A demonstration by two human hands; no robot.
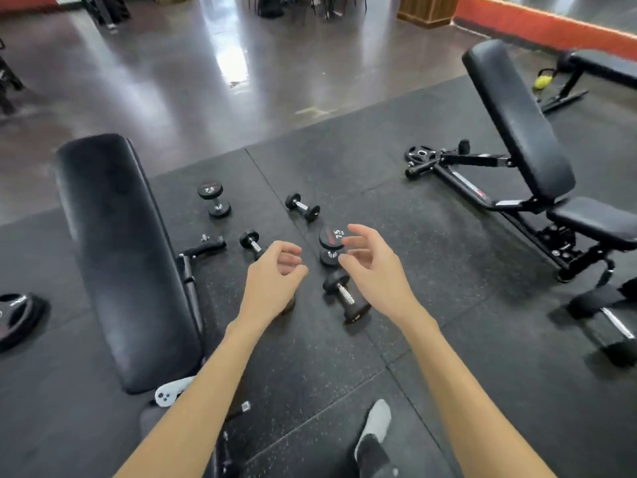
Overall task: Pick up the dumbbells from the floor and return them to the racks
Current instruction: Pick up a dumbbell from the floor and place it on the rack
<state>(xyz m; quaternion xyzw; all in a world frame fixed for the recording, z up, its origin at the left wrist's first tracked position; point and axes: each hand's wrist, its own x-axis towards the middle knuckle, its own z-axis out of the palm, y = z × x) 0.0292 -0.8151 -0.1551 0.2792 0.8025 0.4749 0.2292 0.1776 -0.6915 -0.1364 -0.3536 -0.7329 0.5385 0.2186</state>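
Both hands hung over the floor mat (431, 236), left hand (272, 281) and right hand (375, 267) with fingers loosely curled and apart, holding nothing, likely poised to grab the dumbbells (346, 298) scattered just below, none racked.

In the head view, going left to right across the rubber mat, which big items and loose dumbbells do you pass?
Weight plate → flat bench pad → 7.5 dumbbell → small dumbbell → dumbbell under the right hand → incline bench.
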